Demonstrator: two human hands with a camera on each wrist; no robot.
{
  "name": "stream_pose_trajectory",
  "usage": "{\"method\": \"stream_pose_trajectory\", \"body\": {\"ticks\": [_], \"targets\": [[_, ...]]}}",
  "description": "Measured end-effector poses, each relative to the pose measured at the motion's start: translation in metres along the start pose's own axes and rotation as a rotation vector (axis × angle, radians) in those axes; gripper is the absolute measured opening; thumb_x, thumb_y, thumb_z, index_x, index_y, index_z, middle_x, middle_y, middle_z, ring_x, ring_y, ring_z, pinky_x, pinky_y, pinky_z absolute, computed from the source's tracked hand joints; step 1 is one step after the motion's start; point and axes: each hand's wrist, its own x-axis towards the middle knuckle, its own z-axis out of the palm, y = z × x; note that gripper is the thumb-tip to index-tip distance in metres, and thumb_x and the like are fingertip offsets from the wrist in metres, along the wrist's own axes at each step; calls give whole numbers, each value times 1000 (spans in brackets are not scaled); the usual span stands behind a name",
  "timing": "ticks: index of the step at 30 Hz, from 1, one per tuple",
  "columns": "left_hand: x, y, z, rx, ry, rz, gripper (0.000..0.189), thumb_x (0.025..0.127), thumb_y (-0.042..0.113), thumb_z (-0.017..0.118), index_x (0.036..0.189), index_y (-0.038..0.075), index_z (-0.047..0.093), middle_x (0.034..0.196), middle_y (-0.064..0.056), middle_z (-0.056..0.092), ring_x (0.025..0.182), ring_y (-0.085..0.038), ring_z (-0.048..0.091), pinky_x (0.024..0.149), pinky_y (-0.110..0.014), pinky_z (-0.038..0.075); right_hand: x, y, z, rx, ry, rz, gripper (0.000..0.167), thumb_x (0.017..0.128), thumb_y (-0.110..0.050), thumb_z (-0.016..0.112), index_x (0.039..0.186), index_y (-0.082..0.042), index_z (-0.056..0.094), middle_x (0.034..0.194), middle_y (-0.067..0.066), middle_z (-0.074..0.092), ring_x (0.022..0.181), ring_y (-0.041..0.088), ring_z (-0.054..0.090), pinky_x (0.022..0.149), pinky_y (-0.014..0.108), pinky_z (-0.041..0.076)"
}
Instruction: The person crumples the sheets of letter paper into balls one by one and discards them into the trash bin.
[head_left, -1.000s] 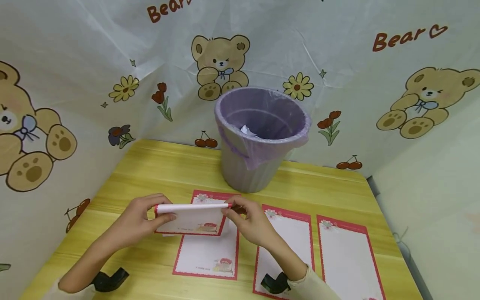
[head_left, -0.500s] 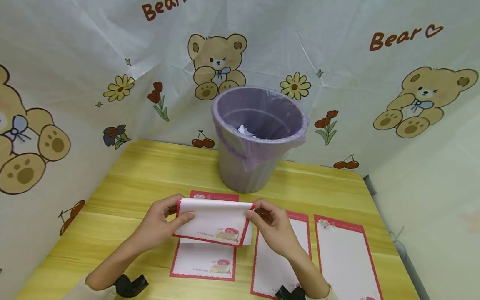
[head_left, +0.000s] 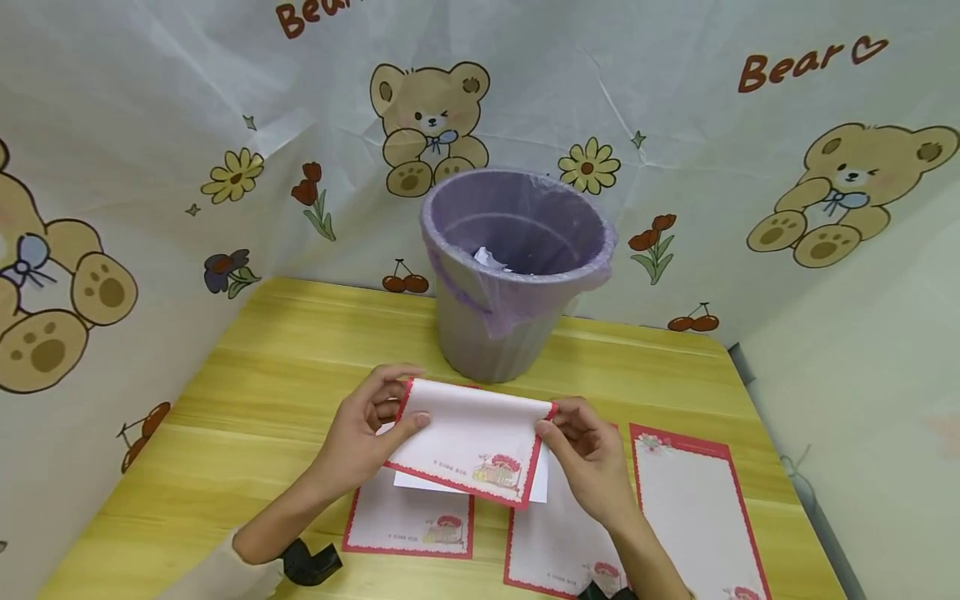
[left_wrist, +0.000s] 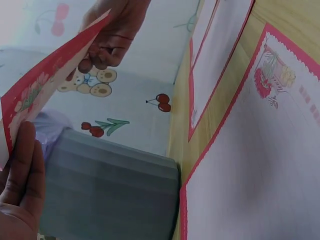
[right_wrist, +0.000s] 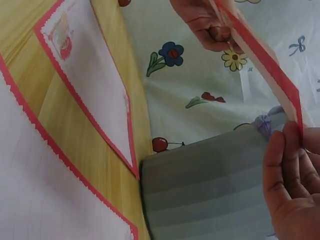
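A red-bordered sheet of letter paper [head_left: 465, 433], bent over at its top edge, is held above the table between both hands. The left hand [head_left: 371, 429] pinches its left side, thumb on the near face and fingers behind. At the opposite side the right hand [head_left: 592, 454] pinches the upper right corner the same way. A small printed picture shows at the sheet's lower right. Plain white paper peeks out below its bottom edge. In the left wrist view the folded sheet [left_wrist: 55, 65] stretches between the two hands, its flowered red band facing the camera.
Three similar sheets lie in a row on the wooden table [head_left: 300, 333]: a left sheet [head_left: 408, 521], a middle sheet [head_left: 555, 542] and a right sheet [head_left: 693, 508]. Behind them stands a grey bin [head_left: 495, 342] with a purple liner, white paper inside. A bear-print cloth [head_left: 517, 83] hangs behind.
Both hands have carried the folded sheet to the right, from over the left sheet to between the left and middle ones. Its near face has tilted more toward the head camera.
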Motion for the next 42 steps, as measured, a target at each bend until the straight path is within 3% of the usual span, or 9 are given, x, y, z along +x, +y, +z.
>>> {"method": "stream_pose_trajectory", "body": {"ticks": [4, 9, 13, 19, 24, 28, 35, 42], "targets": [[2, 0, 3, -39, 32, 72, 68, 96, -4, 76, 157, 14, 51, 113, -14, 75, 89, -16, 80, 74, -31, 67, 0, 1, 0, 54, 30, -114, 55, 97, 16, 66, 149, 6, 49, 97, 6, 70, 79, 13, 69, 73, 20, 60], [1, 0, 6, -72, 39, 89, 55, 97, -7, 74, 148, 7, 59, 119, -14, 72, 89, -16, 79, 67, -35, 68, 0, 0, 0, 108, 51, -252, 65, 94, 24, 63, 154, 7, 44, 100, 9, 67, 77, 15, 68, 70, 20, 58], [0, -1, 8, -55, 81, 129, 59, 94, -11, 75, 148, 7, 58, 116, -8, 72, 88, -14, 77, 67, -31, 66, 0, 0, 1, 117, 61, -282, 59, 93, 25, 62, 148, 8, 50, 105, 5, 68, 84, 13, 72, 73, 18, 61], [0, 0, 11, -37, 127, 199, 54, 90, -16, 76, 139, 5, 65, 117, -7, 72, 89, -13, 74, 71, -26, 65, -3, 1, 3, 96, 67, -286, 49, 93, 24, 63, 139, 9, 61, 111, 4, 72, 83, 12, 72, 73, 20, 64], [1, 1, 11, -26, 139, 188, 61, 90, -13, 78, 145, 6, 62, 102, -10, 75, 86, -11, 74, 75, -23, 64, -3, 1, 3, 86, 75, -280, 53, 92, 25, 64, 143, 11, 58, 109, 4, 72, 81, 12, 69, 72, 17, 62], [2, -2, 12, -46, 128, 195, 62, 90, -13, 79, 146, 4, 61, 95, -12, 73, 84, -11, 71, 78, -21, 63, -3, 1, 3, 90, 86, -287, 47, 91, 26, 64, 136, 12, 61, 105, 5, 71, 81, 12, 69, 72, 17, 62], [-1, 3, 13, 5, 137, 152, 40, 91, -8, 80, 126, 10, 74, 117, -6, 77, 93, -10, 75, 81, -23, 63, -4, 2, 3, 106, 137, -298, 34, 89, 27, 65, 119, 11, 71, 104, 3, 77, 80, 9, 72, 69, 16, 61], [-1, 0, 16, -8, 155, 217, 26, 90, -10, 80, 108, 9, 79, 103, -7, 79, 93, -11, 73, 88, -20, 62, -3, 2, 4, 147, 182, -333, 30, 86, 29, 67, 107, 10, 76, 101, 6, 80, 78, 10, 72, 70, 16, 61]]}}
